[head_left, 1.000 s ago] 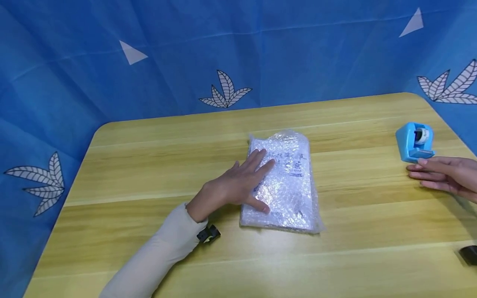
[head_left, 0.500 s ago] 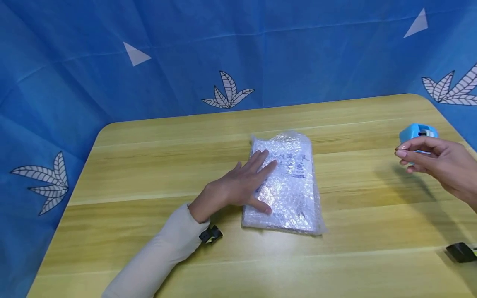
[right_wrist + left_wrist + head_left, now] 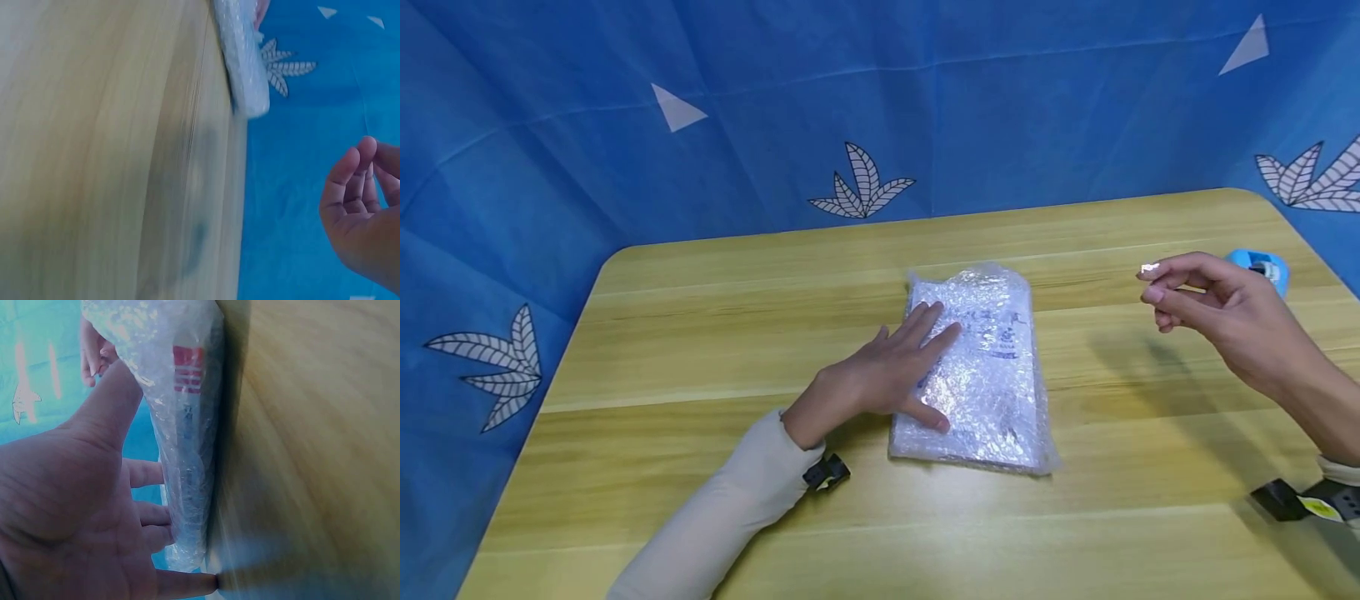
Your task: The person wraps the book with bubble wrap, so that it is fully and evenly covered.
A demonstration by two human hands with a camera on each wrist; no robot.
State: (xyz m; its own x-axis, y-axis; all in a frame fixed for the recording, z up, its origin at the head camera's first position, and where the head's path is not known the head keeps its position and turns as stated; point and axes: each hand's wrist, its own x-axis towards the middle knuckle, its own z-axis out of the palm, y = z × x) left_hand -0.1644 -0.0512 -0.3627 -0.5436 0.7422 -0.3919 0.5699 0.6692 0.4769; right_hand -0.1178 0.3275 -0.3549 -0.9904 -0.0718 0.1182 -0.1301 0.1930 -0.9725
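A book-like package in bubble wrap [image 3: 981, 375] lies flat on the wooden table, with dark printing showing through the wrap. My left hand [image 3: 887, 371] rests on its left part, fingers spread and straight. In the left wrist view the package's thick edge [image 3: 190, 425] shows red stripes, and one fingertip reaches the tabletop. Right of the package, above the table, my right hand [image 3: 1232, 312] pinches a small shiny piece of tape [image 3: 1150, 268] between thumb and fingers. Behind that hand stands a blue tape dispenser [image 3: 1243, 257], partly hidden by it.
The wooden table [image 3: 700, 333] has rounded far corners. A blue cloth [image 3: 760, 108] with white leaf prints hangs along its back and sides. Each wrist carries a black strap mount [image 3: 826, 472].
My right hand has come away from the tape dispenser, up and to the left, with the piece of tape at its fingertips. The left hand stays on the package.
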